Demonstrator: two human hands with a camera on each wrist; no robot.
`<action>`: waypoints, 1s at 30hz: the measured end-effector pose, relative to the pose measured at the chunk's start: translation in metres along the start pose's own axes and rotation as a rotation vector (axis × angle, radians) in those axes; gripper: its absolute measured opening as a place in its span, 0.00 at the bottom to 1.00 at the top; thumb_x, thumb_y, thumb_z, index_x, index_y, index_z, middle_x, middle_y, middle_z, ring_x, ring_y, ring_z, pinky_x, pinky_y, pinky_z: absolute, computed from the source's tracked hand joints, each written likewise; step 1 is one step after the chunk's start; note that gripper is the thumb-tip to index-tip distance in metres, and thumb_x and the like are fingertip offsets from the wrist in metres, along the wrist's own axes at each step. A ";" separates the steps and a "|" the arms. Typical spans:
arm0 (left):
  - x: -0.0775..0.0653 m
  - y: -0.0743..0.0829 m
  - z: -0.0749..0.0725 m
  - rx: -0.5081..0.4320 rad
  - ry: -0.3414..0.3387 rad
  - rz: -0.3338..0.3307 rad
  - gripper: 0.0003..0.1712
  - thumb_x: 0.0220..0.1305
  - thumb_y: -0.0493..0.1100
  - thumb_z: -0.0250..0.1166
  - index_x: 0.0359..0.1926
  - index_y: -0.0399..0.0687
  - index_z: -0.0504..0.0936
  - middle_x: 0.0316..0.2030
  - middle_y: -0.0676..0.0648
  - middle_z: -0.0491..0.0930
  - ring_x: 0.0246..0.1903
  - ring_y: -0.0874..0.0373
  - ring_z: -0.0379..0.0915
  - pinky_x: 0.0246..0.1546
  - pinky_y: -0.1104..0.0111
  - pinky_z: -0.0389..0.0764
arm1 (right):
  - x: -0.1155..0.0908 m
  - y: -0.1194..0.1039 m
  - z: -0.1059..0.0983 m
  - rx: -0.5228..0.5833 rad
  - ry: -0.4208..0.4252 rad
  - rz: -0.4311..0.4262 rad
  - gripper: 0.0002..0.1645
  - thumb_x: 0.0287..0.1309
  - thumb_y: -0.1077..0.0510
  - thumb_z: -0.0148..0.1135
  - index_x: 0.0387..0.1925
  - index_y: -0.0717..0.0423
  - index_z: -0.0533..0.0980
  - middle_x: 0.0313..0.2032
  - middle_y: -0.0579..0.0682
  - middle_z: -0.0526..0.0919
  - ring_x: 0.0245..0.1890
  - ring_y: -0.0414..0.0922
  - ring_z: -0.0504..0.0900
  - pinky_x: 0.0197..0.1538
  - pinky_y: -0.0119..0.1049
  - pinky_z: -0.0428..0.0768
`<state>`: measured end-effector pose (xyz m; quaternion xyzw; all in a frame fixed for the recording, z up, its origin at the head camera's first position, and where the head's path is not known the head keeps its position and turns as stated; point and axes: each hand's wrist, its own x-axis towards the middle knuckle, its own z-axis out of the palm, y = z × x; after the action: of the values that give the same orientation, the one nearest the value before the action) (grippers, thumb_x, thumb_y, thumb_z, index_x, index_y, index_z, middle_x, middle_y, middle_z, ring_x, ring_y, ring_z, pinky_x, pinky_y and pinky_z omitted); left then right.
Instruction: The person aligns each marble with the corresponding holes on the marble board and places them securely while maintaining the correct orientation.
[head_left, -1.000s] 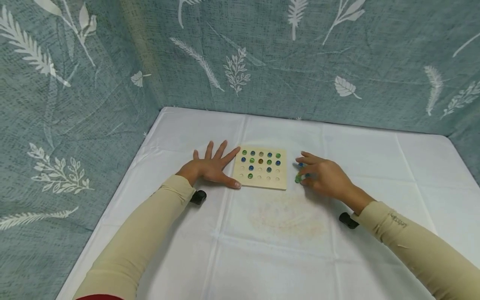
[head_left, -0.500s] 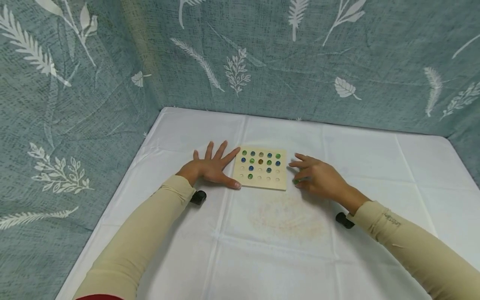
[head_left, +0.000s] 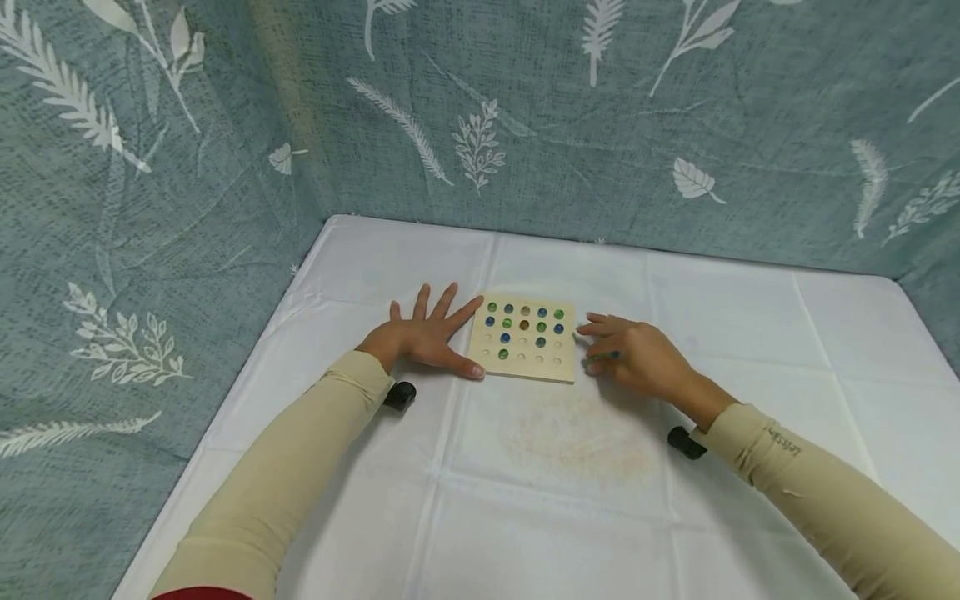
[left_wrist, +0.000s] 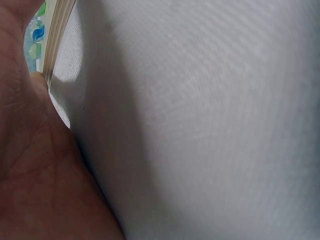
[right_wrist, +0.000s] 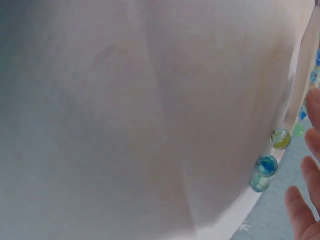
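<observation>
The board lies near the far edge of the counter, lengthwise along it. My left hand, with fingers spread, touches its left side; my right hand is over marbles, whether clamped I cannot tell.

Left hand: bare, five-fingered.
Right hand: bare.
Left sleeve: plain beige, long, close-fitting, creased near the wrist.
Right sleeve: matching beige, long, wrinkled behind the cuff.
Marking: small dark lettering on right sleeve, too small to read.
Left wrist unit: black, rounded, compact.
Right wrist unit: black, stubby, partly hidden by cuff.
Red edge: curved, at upper end of left sleeve.
</observation>
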<state>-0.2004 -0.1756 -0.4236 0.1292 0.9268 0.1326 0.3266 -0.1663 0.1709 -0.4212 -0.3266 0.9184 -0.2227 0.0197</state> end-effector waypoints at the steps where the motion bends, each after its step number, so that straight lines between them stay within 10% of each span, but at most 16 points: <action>1: -0.001 0.000 -0.001 -0.002 0.003 0.005 0.72 0.53 0.79 0.68 0.82 0.77 0.27 0.82 0.52 0.11 0.79 0.39 0.01 0.72 0.27 0.19 | 0.001 0.000 0.000 0.000 0.007 -0.004 0.13 0.54 0.64 0.78 0.44 0.60 0.90 0.61 0.57 0.86 0.69 0.58 0.79 0.67 0.56 0.78; 30: -0.009 0.001 0.000 -0.006 0.017 0.009 0.71 0.54 0.79 0.68 0.83 0.77 0.28 0.82 0.51 0.12 0.79 0.39 0.02 0.73 0.27 0.21 | 0.017 -0.016 0.017 0.061 0.124 -0.150 0.15 0.55 0.62 0.77 0.45 0.61 0.90 0.52 0.57 0.90 0.59 0.57 0.87 0.60 0.52 0.84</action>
<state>-0.1933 -0.1776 -0.4177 0.1312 0.9286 0.1377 0.3187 -0.1675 0.1426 -0.4276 -0.3794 0.8835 -0.2712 -0.0440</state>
